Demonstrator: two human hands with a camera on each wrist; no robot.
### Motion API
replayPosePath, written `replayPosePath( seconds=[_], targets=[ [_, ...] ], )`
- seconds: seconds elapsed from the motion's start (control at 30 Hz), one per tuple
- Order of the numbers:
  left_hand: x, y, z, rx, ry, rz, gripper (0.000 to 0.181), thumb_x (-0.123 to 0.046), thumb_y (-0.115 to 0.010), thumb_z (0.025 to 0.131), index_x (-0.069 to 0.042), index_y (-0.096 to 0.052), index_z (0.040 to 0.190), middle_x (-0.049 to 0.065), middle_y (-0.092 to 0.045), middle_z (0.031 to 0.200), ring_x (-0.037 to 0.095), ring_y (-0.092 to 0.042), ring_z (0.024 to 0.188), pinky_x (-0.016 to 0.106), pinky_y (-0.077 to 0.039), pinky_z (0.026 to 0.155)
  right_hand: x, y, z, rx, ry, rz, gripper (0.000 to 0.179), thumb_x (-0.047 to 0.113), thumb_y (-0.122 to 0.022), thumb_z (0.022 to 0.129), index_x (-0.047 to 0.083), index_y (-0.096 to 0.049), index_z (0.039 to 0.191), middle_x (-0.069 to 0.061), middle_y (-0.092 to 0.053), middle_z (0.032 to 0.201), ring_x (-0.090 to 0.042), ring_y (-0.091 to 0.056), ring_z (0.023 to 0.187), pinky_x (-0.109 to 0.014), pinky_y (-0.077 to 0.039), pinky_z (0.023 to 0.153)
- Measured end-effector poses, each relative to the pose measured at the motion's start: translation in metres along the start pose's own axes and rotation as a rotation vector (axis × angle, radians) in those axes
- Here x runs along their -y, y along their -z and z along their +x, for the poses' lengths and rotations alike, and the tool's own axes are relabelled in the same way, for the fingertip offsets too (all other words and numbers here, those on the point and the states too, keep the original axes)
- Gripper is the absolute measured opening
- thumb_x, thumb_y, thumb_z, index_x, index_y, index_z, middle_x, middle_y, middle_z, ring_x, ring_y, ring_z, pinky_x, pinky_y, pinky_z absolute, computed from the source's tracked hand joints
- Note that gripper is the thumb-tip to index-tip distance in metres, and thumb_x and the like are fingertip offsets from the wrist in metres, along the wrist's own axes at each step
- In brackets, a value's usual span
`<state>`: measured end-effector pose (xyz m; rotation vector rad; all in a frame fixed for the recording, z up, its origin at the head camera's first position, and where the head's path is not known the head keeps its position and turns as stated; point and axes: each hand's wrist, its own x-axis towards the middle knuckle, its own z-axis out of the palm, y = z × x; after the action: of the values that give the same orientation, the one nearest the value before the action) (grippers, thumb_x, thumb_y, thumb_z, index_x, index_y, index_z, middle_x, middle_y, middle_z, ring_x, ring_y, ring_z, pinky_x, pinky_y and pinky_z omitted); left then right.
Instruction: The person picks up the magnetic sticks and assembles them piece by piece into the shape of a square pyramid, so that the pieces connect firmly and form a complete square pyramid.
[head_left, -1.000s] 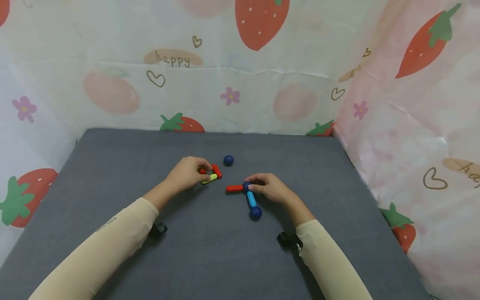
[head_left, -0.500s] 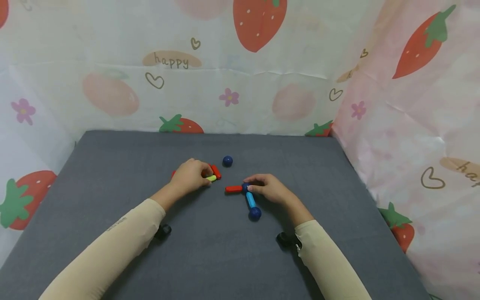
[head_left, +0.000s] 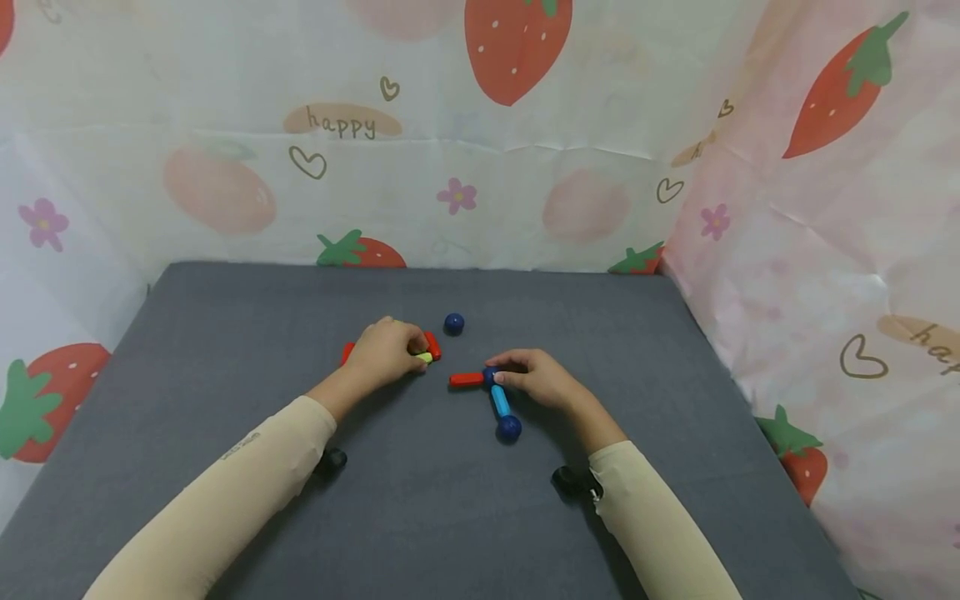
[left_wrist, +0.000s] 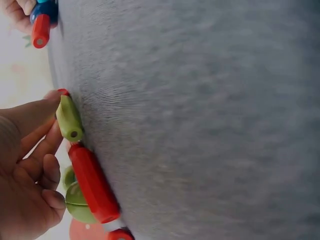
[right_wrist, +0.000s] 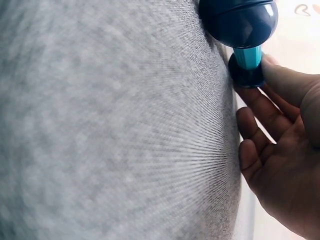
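Observation:
My left hand (head_left: 384, 350) pinches a yellow-green magnetic rod (left_wrist: 69, 119) between thumb and fingertips, low over the cloth. Beside that rod lies a red rod (head_left: 432, 346), partly behind the fingers. Another red rod (left_wrist: 94, 185) runs under the curled fingers in the left wrist view, its end showing left of the hand in the head view. My right hand (head_left: 536, 377) holds a dark blue ball (head_left: 491, 377) by thumb and fingers. From that ball a red rod (head_left: 467, 380) points left, and a light blue rod (head_left: 501, 402) leads to a second dark blue ball (head_left: 508, 429).
A loose dark blue ball (head_left: 453, 324) lies behind, between the hands. Grey cloth (head_left: 420, 517) covers the table, with strawberry-print curtains (head_left: 480, 217) at the back and sides. A rounded green shape (left_wrist: 80, 202) shows behind the red rod in the left wrist view.
My left hand has shifted right over the yellow-green rod, covering more of it and uncovering a red rod's end at its left. My right hand and the joined pieces stay in place.

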<state>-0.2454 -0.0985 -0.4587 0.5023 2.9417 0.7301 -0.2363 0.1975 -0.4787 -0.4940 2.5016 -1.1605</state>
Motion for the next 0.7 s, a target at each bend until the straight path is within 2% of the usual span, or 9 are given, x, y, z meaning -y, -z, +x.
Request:
replayPosePath(
  seconds=[0.13,0.37,0.7],
  targets=[
    [-0.002,0.002,0.009,-0.008,0.003,-0.044,0.023,-0.027,-0.084,0.087,-0.014,-0.078,0.105,0.002,-0.075,0.101,0.025,-0.057,0.103,0.043,-0.049,0.091,0.000,0.000,0.000,-0.003,0.005,0.003,0.029,0.027,-0.068,0.101,0.019,-0.072,0.129,-0.002,-0.068,0.130,-0.020,-0.060,0.116,-0.044,-0.048,0.103],
    [-0.001,0.002,0.031,-0.022,0.028,-0.103,0.032,-0.027,-0.081,0.090,-0.013,-0.075,0.118,0.002,-0.073,0.110,0.025,-0.055,0.113,0.045,-0.049,0.094,0.000,0.000,0.000,-0.002,0.007,0.001,0.029,0.027,-0.068,0.101,0.020,-0.072,0.129,-0.002,-0.068,0.131,-0.020,-0.060,0.119,-0.045,-0.047,0.105],
    [-0.007,0.000,0.054,-0.016,0.064,-0.121,0.038,-0.031,-0.081,0.090,-0.015,-0.071,0.124,0.002,-0.070,0.121,0.027,-0.051,0.119,0.048,-0.046,0.100,0.001,0.002,0.000,0.000,0.000,0.005,0.029,0.027,-0.068,0.100,0.020,-0.073,0.128,-0.002,-0.068,0.131,-0.021,-0.060,0.119,-0.046,-0.046,0.107]
  ],
)
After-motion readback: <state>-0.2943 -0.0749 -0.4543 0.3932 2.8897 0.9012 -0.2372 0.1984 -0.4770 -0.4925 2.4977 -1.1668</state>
